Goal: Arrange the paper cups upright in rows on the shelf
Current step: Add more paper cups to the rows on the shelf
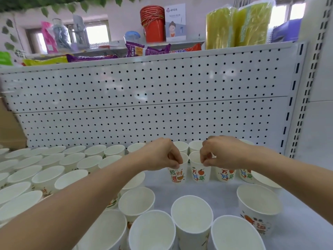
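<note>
Many white paper cups with coloured characters stand upright on the white shelf (221, 192). My left hand (162, 156) pinches the rim of one cup (177, 175) in the second row from the back. Right beside it, my right hand (221, 154) pinches the rim of a neighbouring cup (200, 175). Both cups stand upright on the shelf, close together. Rows of cups (46, 165) fill the left side, and several loose cups (191, 213) stand near the front.
A white pegboard back panel (144, 98) rises behind the cups. A slotted upright (304, 98) borders the right. The upper shelf carries red buckets (153, 22), yellow-green packs (237, 26) and snack bags (144, 49). Bare shelf surface shows between the back rows and front cups.
</note>
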Motion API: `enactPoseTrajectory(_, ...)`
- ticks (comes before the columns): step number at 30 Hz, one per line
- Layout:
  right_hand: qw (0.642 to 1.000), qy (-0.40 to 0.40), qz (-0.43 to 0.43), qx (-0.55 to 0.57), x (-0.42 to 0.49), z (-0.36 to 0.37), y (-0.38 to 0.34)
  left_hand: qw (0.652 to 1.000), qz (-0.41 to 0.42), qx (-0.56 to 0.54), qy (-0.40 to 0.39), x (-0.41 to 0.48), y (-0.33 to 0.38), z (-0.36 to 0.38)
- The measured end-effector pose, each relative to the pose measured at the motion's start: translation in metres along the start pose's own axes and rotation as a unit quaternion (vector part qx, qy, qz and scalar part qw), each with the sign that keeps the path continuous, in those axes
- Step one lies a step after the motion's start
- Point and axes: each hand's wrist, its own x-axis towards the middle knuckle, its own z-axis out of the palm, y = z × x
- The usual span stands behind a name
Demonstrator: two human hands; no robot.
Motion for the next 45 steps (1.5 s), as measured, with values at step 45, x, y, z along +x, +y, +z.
enactPoseTrajectory(45, 0.996, 0.073, -0.044, 0.033, 0.051, -0.003, -0.069, 0.999, -0.019, 0.007, 0.033, -0.071, -0.064, -0.051)
